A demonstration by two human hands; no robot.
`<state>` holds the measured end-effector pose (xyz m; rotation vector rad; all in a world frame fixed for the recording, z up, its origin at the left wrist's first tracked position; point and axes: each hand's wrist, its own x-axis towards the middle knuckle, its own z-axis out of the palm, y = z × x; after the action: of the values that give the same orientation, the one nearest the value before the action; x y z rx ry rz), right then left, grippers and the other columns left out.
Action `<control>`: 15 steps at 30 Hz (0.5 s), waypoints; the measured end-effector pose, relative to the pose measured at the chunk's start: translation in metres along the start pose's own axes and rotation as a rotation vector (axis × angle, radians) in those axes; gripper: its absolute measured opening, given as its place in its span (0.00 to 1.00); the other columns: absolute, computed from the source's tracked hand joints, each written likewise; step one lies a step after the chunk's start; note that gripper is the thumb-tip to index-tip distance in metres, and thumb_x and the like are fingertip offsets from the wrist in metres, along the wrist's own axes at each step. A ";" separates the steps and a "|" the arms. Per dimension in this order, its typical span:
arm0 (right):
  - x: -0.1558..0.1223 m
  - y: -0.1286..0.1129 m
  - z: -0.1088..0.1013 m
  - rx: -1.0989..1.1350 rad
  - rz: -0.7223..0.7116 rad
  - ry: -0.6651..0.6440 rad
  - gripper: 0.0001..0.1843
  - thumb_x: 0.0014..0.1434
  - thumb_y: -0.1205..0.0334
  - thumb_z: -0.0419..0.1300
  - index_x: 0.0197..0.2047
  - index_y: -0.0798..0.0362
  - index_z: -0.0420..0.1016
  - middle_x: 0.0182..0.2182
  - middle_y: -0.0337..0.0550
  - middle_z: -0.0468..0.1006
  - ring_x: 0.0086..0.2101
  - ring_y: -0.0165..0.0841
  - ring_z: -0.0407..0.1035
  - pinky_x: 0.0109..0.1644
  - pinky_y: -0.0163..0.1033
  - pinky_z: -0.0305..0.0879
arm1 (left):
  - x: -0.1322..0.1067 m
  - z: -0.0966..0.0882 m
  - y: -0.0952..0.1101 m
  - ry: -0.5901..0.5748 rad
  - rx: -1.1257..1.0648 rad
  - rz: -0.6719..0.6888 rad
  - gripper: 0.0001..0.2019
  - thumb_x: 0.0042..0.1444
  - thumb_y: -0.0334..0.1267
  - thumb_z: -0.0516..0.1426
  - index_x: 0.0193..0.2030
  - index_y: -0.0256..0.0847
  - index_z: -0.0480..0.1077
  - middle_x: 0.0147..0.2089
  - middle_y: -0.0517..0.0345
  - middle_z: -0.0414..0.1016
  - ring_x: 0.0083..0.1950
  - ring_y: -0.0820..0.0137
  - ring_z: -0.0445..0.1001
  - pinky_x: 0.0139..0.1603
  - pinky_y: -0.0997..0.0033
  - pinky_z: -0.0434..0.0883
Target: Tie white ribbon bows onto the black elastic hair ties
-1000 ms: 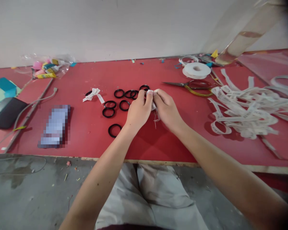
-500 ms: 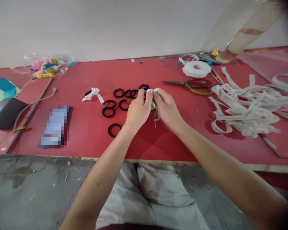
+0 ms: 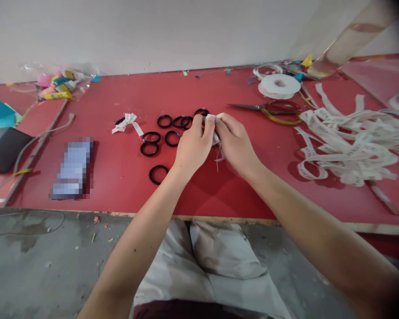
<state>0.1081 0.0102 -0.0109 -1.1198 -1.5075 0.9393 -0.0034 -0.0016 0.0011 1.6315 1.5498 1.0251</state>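
Observation:
My left hand (image 3: 197, 139) and my right hand (image 3: 234, 139) meet over the red table, thumbs close together. Both are closed on a white printed ribbon (image 3: 215, 139), mostly hidden by the fingers, with a thin frayed end hanging below. Whether a black ring is inside the grip I cannot tell. Several black hair ties (image 3: 158, 174) lie around my left hand, some overlapping. Farther left, a white ribbon bow (image 3: 129, 122) sits tied on another black hair tie. A tangled heap of printed ribbon strips (image 3: 349, 141) lies to the right of my right hand.
Scissors (image 3: 269, 110) with yellow-edged handles and a white ribbon spool (image 3: 279, 86) lie behind my right hand. A phone (image 3: 72, 168), a black case (image 3: 6, 149) with a cable, and a bag of colourful items (image 3: 58, 84) are at left. A clear container (image 3: 342, 46) stands back right.
The view has shifted slightly, so the table's things sit a little higher in the picture. Both hands keep hold of the ribbon, with only small finger movement.

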 end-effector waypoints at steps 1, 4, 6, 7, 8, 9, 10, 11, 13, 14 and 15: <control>0.000 -0.001 0.000 0.000 -0.002 0.001 0.20 0.67 0.49 0.53 0.26 0.50 0.59 0.23 0.33 0.60 0.25 0.27 0.56 0.31 0.34 0.56 | 0.000 0.000 0.000 0.003 -0.003 0.002 0.12 0.69 0.44 0.45 0.36 0.44 0.60 0.33 0.60 0.68 0.39 0.70 0.73 0.42 0.71 0.68; -0.001 -0.002 0.000 -0.004 -0.010 0.004 0.20 0.67 0.49 0.53 0.26 0.50 0.59 0.24 0.34 0.60 0.25 0.27 0.56 0.31 0.34 0.56 | 0.000 0.000 0.001 0.001 -0.001 0.001 0.12 0.69 0.45 0.45 0.36 0.44 0.60 0.32 0.60 0.68 0.38 0.70 0.73 0.42 0.71 0.68; -0.001 -0.003 0.000 -0.009 -0.008 0.004 0.20 0.67 0.49 0.53 0.26 0.49 0.60 0.24 0.34 0.60 0.26 0.27 0.57 0.31 0.34 0.56 | -0.001 -0.001 0.003 -0.004 0.013 -0.005 0.11 0.69 0.45 0.45 0.36 0.44 0.60 0.32 0.59 0.68 0.38 0.69 0.73 0.41 0.71 0.68; -0.001 -0.003 0.000 -0.011 -0.006 0.005 0.20 0.67 0.48 0.53 0.26 0.49 0.60 0.24 0.34 0.60 0.26 0.27 0.57 0.31 0.34 0.56 | -0.002 -0.002 0.004 -0.006 0.023 -0.009 0.11 0.69 0.44 0.45 0.36 0.45 0.60 0.33 0.59 0.68 0.38 0.69 0.73 0.41 0.70 0.67; -0.001 -0.003 0.000 -0.013 -0.003 0.005 0.20 0.67 0.48 0.53 0.27 0.49 0.60 0.24 0.34 0.60 0.26 0.28 0.57 0.31 0.35 0.56 | -0.002 -0.002 0.005 -0.007 0.034 -0.011 0.11 0.69 0.44 0.45 0.37 0.45 0.61 0.33 0.59 0.69 0.39 0.69 0.73 0.41 0.70 0.67; -0.002 -0.003 0.000 -0.014 -0.002 0.006 0.20 0.67 0.48 0.53 0.27 0.49 0.60 0.24 0.34 0.59 0.26 0.28 0.57 0.31 0.35 0.56 | -0.002 -0.003 0.006 -0.008 0.044 -0.012 0.11 0.69 0.44 0.45 0.37 0.45 0.61 0.34 0.58 0.70 0.39 0.69 0.73 0.41 0.70 0.67; -0.002 -0.003 0.000 -0.015 -0.002 0.008 0.20 0.67 0.48 0.53 0.26 0.49 0.60 0.24 0.34 0.60 0.26 0.28 0.57 0.31 0.35 0.57 | -0.003 -0.003 0.006 -0.010 0.054 -0.010 0.11 0.69 0.44 0.45 0.38 0.44 0.61 0.35 0.58 0.70 0.39 0.69 0.73 0.41 0.70 0.67; -0.002 -0.003 0.000 -0.017 -0.004 0.009 0.20 0.67 0.49 0.53 0.26 0.49 0.60 0.24 0.34 0.60 0.26 0.28 0.57 0.32 0.35 0.57 | -0.003 -0.003 0.007 -0.013 0.062 -0.008 0.11 0.69 0.44 0.45 0.39 0.44 0.62 0.35 0.58 0.71 0.39 0.68 0.74 0.41 0.70 0.67; -0.002 -0.003 0.000 -0.022 -0.008 0.011 0.20 0.67 0.49 0.53 0.26 0.50 0.60 0.24 0.34 0.60 0.26 0.28 0.57 0.32 0.35 0.57 | -0.003 -0.004 0.008 -0.017 0.075 -0.005 0.11 0.69 0.44 0.45 0.40 0.44 0.62 0.36 0.57 0.72 0.39 0.68 0.74 0.41 0.70 0.67; -0.002 -0.003 0.000 -0.024 -0.010 0.011 0.20 0.67 0.50 0.53 0.26 0.50 0.60 0.24 0.34 0.60 0.26 0.27 0.57 0.32 0.35 0.56 | -0.003 -0.004 0.008 -0.019 0.081 -0.004 0.11 0.69 0.44 0.45 0.40 0.44 0.62 0.36 0.57 0.73 0.39 0.68 0.74 0.41 0.70 0.66; -0.002 -0.003 0.000 -0.025 -0.010 0.010 0.20 0.68 0.51 0.53 0.26 0.50 0.60 0.24 0.34 0.60 0.26 0.27 0.57 0.31 0.35 0.56 | -0.003 -0.004 0.008 -0.022 0.086 -0.005 0.11 0.69 0.44 0.45 0.41 0.44 0.62 0.36 0.56 0.73 0.38 0.68 0.74 0.41 0.70 0.66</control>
<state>0.1076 0.0076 -0.0083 -1.1325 -1.5192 0.9085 -0.0031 -0.0056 0.0101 1.6901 1.6028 0.9466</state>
